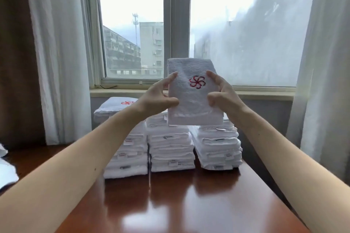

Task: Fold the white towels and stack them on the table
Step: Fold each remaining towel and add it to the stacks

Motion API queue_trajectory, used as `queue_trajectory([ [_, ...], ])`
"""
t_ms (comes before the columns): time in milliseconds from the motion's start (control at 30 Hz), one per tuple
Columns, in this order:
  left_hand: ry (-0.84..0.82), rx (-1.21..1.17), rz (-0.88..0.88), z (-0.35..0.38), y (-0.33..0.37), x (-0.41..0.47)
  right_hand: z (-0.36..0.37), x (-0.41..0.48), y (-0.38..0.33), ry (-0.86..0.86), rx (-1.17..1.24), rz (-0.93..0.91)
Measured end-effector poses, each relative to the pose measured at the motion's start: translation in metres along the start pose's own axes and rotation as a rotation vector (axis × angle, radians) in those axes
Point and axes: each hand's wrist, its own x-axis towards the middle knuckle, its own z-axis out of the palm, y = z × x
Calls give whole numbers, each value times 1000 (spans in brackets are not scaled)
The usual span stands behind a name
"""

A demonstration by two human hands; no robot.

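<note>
Left hand and right hand each have a side edge of the folded towel, one per side. Thumbs sit on the face toward the camera and the other fingers curl round the edges, so it's pinched from both sides rather than lying on flat palms.

The towel is up in the air, more or less upright, long axis vertical, with the red pinwheel logo facing the camera. It's in front of the window and not touching anything below.

What matters is what's under it. Three stacks sit in a row by the far edge of the worktop: left stack, middle stack and right stack. The towel's bottom edge hangs across the seam between the middle and right ones. It hides the tops of both, so I can't tell which is lower. The left stack looks tallest and already has a logo towel on top.

My guess is it needs tipping flat, logo up, and a small sideways shift onto one stack. Both hands look equally close, so neither really leads. There's also some loose white cloth at the worktop's left edge.
</note>
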Motion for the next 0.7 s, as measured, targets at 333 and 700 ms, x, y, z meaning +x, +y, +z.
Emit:
queue_trajectory([
  [333, -51, -7, -30, 56, -43, 114, -54, 83, 51, 120, -88, 57],
  [700, -125, 195, -172, 102, -86, 172, -79, 133, 126, 167, -170, 149],
])
